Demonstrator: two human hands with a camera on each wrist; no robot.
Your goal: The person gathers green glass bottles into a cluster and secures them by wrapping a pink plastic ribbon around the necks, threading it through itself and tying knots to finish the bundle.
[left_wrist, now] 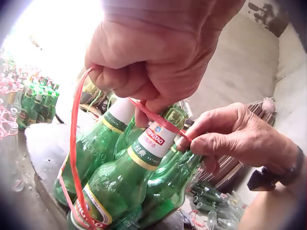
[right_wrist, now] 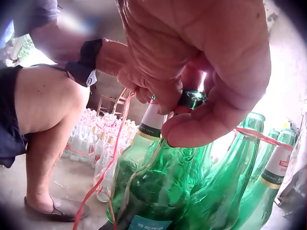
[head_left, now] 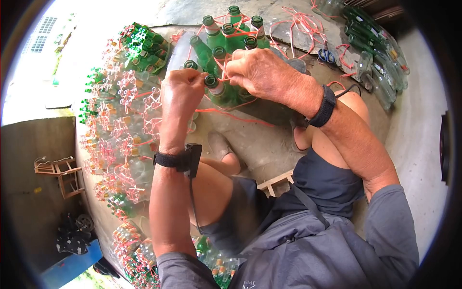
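Several green glass bottles (head_left: 234,43) stand upright in a cluster, red plastic cord (left_wrist: 75,143) looped round their necks and lower down. Over the near-left bottles, my left hand (head_left: 182,94) has curled fingers gripping the cord, which runs taut past a labelled neck (left_wrist: 154,139) in the left wrist view. My right hand (head_left: 269,77) pinches the same cord between thumb and finger beside that neck, close to my left hand. In the right wrist view, the right fingers (right_wrist: 196,124) hide part of a dark bottle mouth (right_wrist: 192,98).
Bundled clear and green bottles (head_left: 139,111) cover the floor at the left. Loose cord (head_left: 305,29) and blue-handled scissors (head_left: 326,56) lie beyond the cluster. More bottles (head_left: 378,53) lie at the upper right; a wooden chair (head_left: 62,173) stands far left.
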